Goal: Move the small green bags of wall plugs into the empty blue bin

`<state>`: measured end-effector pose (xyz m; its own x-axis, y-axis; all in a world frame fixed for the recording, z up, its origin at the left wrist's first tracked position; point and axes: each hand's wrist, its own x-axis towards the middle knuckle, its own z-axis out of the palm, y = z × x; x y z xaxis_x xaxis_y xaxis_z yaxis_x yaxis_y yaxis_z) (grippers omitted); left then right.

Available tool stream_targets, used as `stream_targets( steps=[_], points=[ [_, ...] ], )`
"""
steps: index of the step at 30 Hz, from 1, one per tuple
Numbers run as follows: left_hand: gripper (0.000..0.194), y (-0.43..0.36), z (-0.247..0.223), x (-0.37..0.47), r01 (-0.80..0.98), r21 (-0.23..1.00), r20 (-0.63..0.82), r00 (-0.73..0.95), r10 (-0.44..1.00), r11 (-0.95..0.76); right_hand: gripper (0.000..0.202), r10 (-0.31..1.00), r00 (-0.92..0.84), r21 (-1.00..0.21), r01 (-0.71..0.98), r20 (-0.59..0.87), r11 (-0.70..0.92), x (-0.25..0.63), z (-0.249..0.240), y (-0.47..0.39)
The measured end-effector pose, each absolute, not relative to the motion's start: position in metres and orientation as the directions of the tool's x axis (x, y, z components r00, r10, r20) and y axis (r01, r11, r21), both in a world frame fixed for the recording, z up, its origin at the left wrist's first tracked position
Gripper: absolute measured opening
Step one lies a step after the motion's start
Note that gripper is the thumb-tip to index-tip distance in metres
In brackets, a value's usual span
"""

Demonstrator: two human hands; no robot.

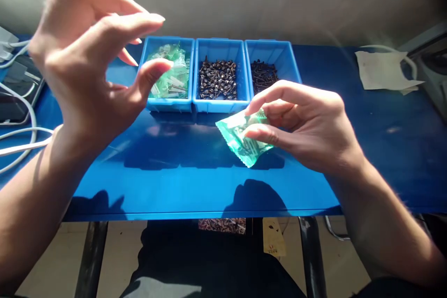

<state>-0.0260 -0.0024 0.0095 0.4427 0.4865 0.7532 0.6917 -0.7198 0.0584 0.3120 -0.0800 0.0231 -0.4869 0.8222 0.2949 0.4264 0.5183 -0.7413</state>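
Note:
My right hand (pixel 300 125) pinches a small green-tinted plastic packet (pixel 240 137) with zigzag edges, between thumb and fingers. Light-coloured pieces show through its film. My left hand (pixel 94 51) is raised at the upper left, thumb and fingers apart, with nothing between them. Behind its thumb stands a blue bin (pixel 169 104) containing similar green packets (pixel 171 77). Beside that, a middle blue bin (pixel 220 107) holds many dark screws (pixel 217 79). The right blue bin (pixel 291 63) contains dark, thinner screws (pixel 263 74), partly hidden by my right hand.
The bins stand in a row on a blue table (pixel 167 191), against a grey wall (pixel 244 4). White cables (pixel 31 125) and a dark device (pixel 17 98) lie at the left. A sheet of paper (pixel 380 70) lies at the right. Below the table edge is a box of small parts (pixel 223 226).

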Motion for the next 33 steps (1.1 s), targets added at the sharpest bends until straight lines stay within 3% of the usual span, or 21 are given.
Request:
stream_targets(
  steps=[3,6,9,13,18,20,22,26,29,31,33],
  points=[
    [0.061,-0.02,0.013,-0.008,0.533,-0.053,0.744,0.585,0.322,-0.844,0.032,0.895,-0.376,-0.952,0.09,0.24,0.293,0.306,0.019,-0.081],
    [0.054,-0.04,0.014,0.014,0.439,0.124,0.695,0.602,0.394,-0.89,0.05,0.9,-0.394,-0.977,0.023,0.186,0.212,0.303,0.016,-0.081],
    [0.038,-0.051,0.014,0.024,0.456,0.219,0.718,0.523,0.459,-0.863,0.047,0.893,-0.381,-0.949,0.104,0.239,0.298,0.3,0.014,-0.082],
    [0.01,-0.054,0.014,0.02,0.518,0.217,0.718,0.49,0.495,-0.827,0.021,0.881,-0.302,-0.793,0.396,0.364,0.463,0.293,0.013,-0.087],
    [0.051,-0.056,0.011,0.021,0.513,0.249,0.71,0.48,0.515,-0.822,0.019,0.885,-0.237,-0.816,0.348,0.401,0.463,0.291,0.015,-0.093],
    [0.063,-0.054,0.01,0.021,0.489,0.218,0.736,0.485,0.472,-0.844,0.01,0.907,-0.206,-0.864,0.283,0.368,0.415,0.293,0.016,-0.092],
    [0.063,-0.049,0.01,0.021,0.459,0.136,0.754,0.527,0.392,-0.878,0.007,0.928,-0.199,-0.922,0.167,0.315,0.349,0.295,0.015,-0.09],
    [0.041,-0.041,0.01,0.02,0.362,-0.018,0.73,0.642,0.235,-0.932,0.044,0.949,-0.217,-0.974,-0.048,0.228,0.223,0.294,0.012,-0.085],
    [0.03,-0.044,0.007,0.02,0.427,0.108,0.692,0.616,0.376,-0.898,0.038,0.942,-0.27,-0.976,-0.139,0.2,0.168,0.291,0.011,-0.085],
    [0.038,-0.048,0.005,0.018,0.546,0.26,0.625,0.533,0.57,-0.796,0.032,0.921,-0.321,-0.97,-0.173,0.22,0.172,0.291,0.011,-0.087],
    [0.052,-0.048,0.004,0.014,0.623,0.331,0.571,0.465,0.677,-0.708,0.031,0.911,-0.335,-0.967,-0.168,0.241,0.193,0.291,0.011,-0.087]
  ],
)
